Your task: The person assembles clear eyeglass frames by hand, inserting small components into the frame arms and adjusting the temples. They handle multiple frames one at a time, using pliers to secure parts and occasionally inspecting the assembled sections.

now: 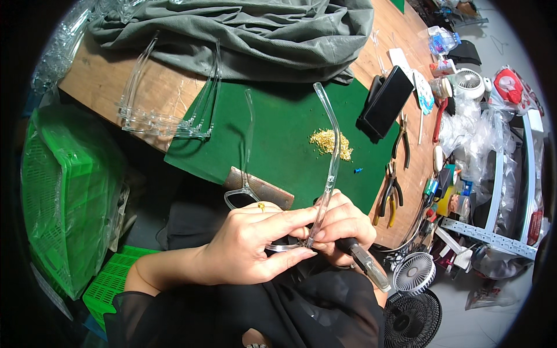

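Eyeglasses (pixel 331 182) with a clear frame are being held by both hands just in front of the body, at the near side of a green mat (pixel 278 127). One corner of the frame is being pinched between the thumb and fingers of the left hand (pixel 255 240), on which a gold-coloured ring (pixel 261 206) is being worn. The same corner is being gripped by the right hand (pixel 346 223), whose fingers are being curled in beside the raised temple. A black-handled tool (pixel 355 251) is also being held in the right hand, with one end being pointed toward the lower right; its exact kind cannot be told. Both temples are being pointed away from the body, unfolded, and the farther rim is being seen against a brown pad (pixel 278 194).

On the mat, a heap of small gold-coloured pieces (pixel 325 141) is being partly crossed in view by one temple, and a tiny blue piece (pixel 358 170) is lying nearby. Along the right edge, a black phone (pixel 387 101) and pliers (pixel 398 188) are being lit from above. More clear frames (pixel 165 124) are being grouped at the left, below a grey cloth (pixel 249 43).
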A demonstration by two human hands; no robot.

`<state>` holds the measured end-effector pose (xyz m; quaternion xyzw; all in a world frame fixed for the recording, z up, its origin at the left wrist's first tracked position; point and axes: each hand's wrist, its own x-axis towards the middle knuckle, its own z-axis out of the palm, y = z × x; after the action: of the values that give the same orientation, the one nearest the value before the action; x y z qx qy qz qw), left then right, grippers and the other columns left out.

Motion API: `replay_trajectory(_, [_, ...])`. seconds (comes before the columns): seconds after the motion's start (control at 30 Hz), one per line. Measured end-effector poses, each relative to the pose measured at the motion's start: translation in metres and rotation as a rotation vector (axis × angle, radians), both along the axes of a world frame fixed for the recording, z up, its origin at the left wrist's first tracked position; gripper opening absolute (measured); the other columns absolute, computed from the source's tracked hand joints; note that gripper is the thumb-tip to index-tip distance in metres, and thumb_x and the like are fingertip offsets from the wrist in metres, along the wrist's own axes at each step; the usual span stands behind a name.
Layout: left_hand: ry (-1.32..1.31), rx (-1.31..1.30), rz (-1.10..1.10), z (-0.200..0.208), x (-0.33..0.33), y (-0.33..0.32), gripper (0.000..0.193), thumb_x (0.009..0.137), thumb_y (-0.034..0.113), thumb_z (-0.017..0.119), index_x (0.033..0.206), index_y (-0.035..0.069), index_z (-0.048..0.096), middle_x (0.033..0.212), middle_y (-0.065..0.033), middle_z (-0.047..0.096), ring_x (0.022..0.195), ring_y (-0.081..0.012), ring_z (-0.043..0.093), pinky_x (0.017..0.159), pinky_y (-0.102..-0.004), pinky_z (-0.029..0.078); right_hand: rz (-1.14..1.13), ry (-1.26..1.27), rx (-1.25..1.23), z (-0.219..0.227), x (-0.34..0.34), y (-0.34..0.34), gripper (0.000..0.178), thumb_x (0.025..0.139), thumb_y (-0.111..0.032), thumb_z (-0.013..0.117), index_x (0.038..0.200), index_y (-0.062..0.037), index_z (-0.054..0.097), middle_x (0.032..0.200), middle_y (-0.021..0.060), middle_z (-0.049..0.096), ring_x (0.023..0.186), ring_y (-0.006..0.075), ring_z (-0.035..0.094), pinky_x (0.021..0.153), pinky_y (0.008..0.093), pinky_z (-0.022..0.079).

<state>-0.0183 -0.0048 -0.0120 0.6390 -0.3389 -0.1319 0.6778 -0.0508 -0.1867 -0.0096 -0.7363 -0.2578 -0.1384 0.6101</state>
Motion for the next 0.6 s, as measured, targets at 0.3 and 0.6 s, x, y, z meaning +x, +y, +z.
replay_trajectory(0.3, [-0.031,0.005,0.0,-0.003,0.0,-0.001,0.051,0.064,0.003,0.075,0.11,-0.006,0.055,0.081,-0.0089,0.066,0.07,-0.0192,0.063,0.065,-0.0271,0.046,0.008,0.041,-0.033,0.001,-0.003,-0.003,0.017,0.073,-0.01,0.071,0.084,-0.0042,0.058,0.076,0.0057,0.059,0.067,0.0201,0.055,0.061,0.0312,0.042])
replay_trajectory(0.6, [-0.031,-0.005,-0.026,-0.001,0.005,0.007,0.047,0.065,0.006,0.073,0.107,-0.004,0.056,0.079,-0.0064,0.068,0.07,-0.016,0.064,0.065,-0.0249,0.044,-0.067,0.197,-0.455,0.013,-0.019,-0.028,0.027,0.07,-0.007,0.067,0.093,-0.0001,0.055,0.091,0.0126,0.058,0.084,0.0302,0.056,0.079,0.0393,0.045])
